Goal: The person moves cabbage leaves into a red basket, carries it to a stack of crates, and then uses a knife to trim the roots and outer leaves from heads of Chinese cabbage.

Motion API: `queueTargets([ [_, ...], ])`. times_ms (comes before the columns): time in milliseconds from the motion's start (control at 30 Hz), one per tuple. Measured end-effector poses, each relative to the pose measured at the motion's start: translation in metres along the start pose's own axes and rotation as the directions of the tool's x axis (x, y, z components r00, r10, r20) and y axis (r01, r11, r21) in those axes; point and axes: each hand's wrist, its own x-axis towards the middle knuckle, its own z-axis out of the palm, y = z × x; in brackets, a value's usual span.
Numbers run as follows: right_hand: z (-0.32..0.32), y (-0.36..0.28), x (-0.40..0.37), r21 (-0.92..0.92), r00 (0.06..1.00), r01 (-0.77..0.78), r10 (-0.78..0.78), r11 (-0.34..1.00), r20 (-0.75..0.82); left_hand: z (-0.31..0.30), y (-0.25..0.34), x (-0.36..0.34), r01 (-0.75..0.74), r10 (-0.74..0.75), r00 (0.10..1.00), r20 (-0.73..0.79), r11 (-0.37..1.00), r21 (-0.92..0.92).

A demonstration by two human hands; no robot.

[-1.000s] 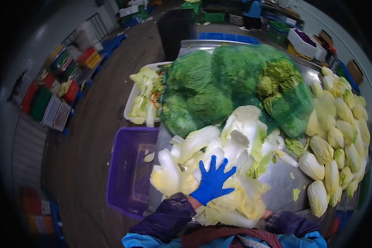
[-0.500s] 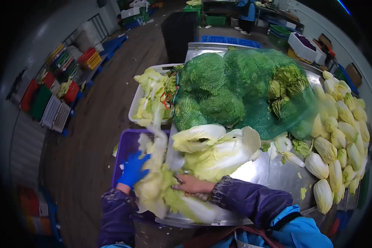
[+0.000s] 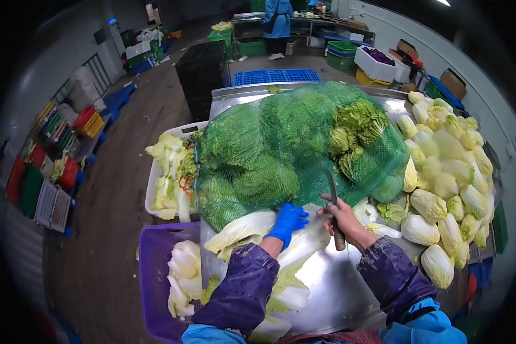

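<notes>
My left hand point(image 3: 289, 225), in a blue glove, lies over the leafy end of a loose napa cabbage point(image 3: 305, 247) on the metal table. Its fingers point right and look stretched and slightly apart; their undersides are hidden. A knife point(image 3: 337, 230) is gripped in my bare right hand point(image 3: 344, 221), brown handle down and curved blade pointing up. Just beyond both hands lies a green mesh bag point(image 3: 258, 155) full of napa cabbages. Another pale cabbage piece point(image 3: 241, 229) sits left of my gloved hand, against the bag.
Trimmed napa cabbages point(image 3: 441, 172) are heaped on the right. At left, a purple crate point(image 3: 149, 275) holds pale leaves, and a white crate point(image 3: 153, 189) holds more trimmings. The steel table point(image 3: 350, 286) carries scraps. Further back are a black box point(image 3: 203, 77), a blue pallet point(image 3: 275, 76) and another person point(image 3: 278, 26).
My left hand has moved from the purple crate to the cabbage by the mesh bag. My right hand has lifted away with the knife. Pale leaves now lie in the purple crate.
</notes>
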Motion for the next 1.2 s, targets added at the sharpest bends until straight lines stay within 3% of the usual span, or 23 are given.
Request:
queueTargets([
  [33,-0.008,0.006,0.005,-0.065,0.999,-0.037,0.038,0.997,0.006,-0.004,-0.010,0.021,-0.080,0.083,0.991,-0.104,0.996,0.036],
  [100,-0.018,0.010,0.012,-0.017,0.999,-0.040,0.040,0.999,-0.009,-0.030,0.017,0.013,-0.123,0.134,0.962,-0.239,0.990,0.063],
  [133,-0.020,0.008,0.015,-0.049,0.998,-0.054,0.054,0.997,0.012,-0.051,0.024,0.013,-0.381,0.451,0.845,-0.287,0.885,0.269],
  [167,-0.021,0.006,0.018,-0.082,0.997,-0.065,0.068,0.994,0.034,-0.073,0.032,0.012,-0.570,0.724,0.640,-0.258,0.673,0.472],
  [267,-0.014,0.001,0.041,-0.167,0.999,0.019,-0.014,0.986,0.029,-0.109,0.081,-0.015,-0.600,0.731,0.555,-0.397,0.682,0.419],
  [333,-0.009,-0.004,0.062,-0.218,0.995,0.098,-0.098,0.971,0.007,-0.112,0.096,-0.031,-0.404,0.625,0.656,-0.424,0.765,0.502],
  [367,-0.005,-0.005,0.074,-0.216,0.995,0.100,-0.100,0.971,0.011,-0.115,0.090,-0.025,-0.403,0.627,0.653,-0.426,0.763,0.505],
  [433,0.005,-0.004,0.100,-0.224,0.992,0.124,-0.127,0.967,-0.002,-0.128,0.061,-0.005,-0.345,0.718,0.655,-0.236,0.562,0.752],
  [467,0.014,-0.005,0.109,-0.204,0.996,0.089,-0.090,0.975,0.001,-0.134,0.050,0.005,-0.403,0.871,0.487,-0.061,0.287,0.869],
  [500,0.021,-0.005,0.119,-0.202,0.996,0.094,-0.094,0.975,0.007,-0.124,0.063,-0.001,-0.400,0.874,0.483,-0.062,0.283,0.872],
  [533,0.028,-0.004,0.129,-0.165,0.999,0.010,-0.004,0.986,0.032,-0.114,0.078,-0.007,-0.236,0.666,0.722,-0.190,0.495,0.836],
  [567,0.037,-0.004,0.137,-0.130,0.995,-0.078,0.086,0.988,0.059,-0.102,0.095,-0.011,-0.017,0.378,0.877,-0.296,0.641,0.767],
  [600,0.047,-0.003,0.143,-0.096,0.992,-0.123,0.126,0.988,0.027,-0.096,0.109,-0.004,0.249,0.059,0.938,-0.342,0.574,0.780],
  [633,0.056,0.001,0.149,-0.052,0.985,-0.171,0.172,0.984,0.011,-0.103,0.100,0.009,0.244,0.067,0.937,-0.343,0.577,0.779],
  [667,0.061,0.006,0.152,-0.040,0.981,-0.193,0.193,0.980,-0.010,-0.119,0.078,0.035,-0.040,0.316,0.913,-0.259,0.700,0.713],
  [700,0.066,0.006,0.152,-0.023,0.977,-0.213,0.212,0.977,-0.032,-0.135,0.057,0.062,-0.337,0.554,0.807,-0.207,0.719,0.608],
  [733,0.067,0.008,0.152,-0.047,0.989,-0.147,0.146,0.988,-0.022,-0.163,0.047,0.081,-0.128,0.155,0.977,-0.144,0.975,0.182],
  [833,0.061,0.012,0.147,-0.085,0.998,-0.065,0.064,0.994,-0.016,-0.160,0.037,0.085,-0.193,0.236,0.964,-0.118,0.936,0.295],
  [867,0.055,0.012,0.145,-0.068,0.999,-0.051,0.050,0.996,-0.020,-0.113,0.061,0.050,-0.302,0.418,0.882,-0.219,0.857,0.418],
  [900,0.050,0.011,0.140,-0.062,0.999,-0.048,0.046,0.997,-0.025,-0.075,0.085,0.014,-0.220,0.395,0.871,-0.292,0.845,0.488],
  [967,0.041,0.005,0.119,-0.103,0.999,-0.038,0.036,0.994,-0.025,-0.078,0.066,0.018,-0.298,0.644,0.723,-0.250,0.617,0.728],
  [1133,0.040,-0.006,0.044,-0.174,0.993,0.073,-0.088,0.982,-0.080,-0.053,0.079,-0.050,-0.298,0.527,0.836,-0.150,0.667,0.683],
  [1200,0.041,-0.011,0.007,-0.187,0.992,0.042,-0.062,0.981,-0.107,-0.037,0.088,-0.085,-0.232,0.436,0.892,-0.119,0.667,0.708],
])
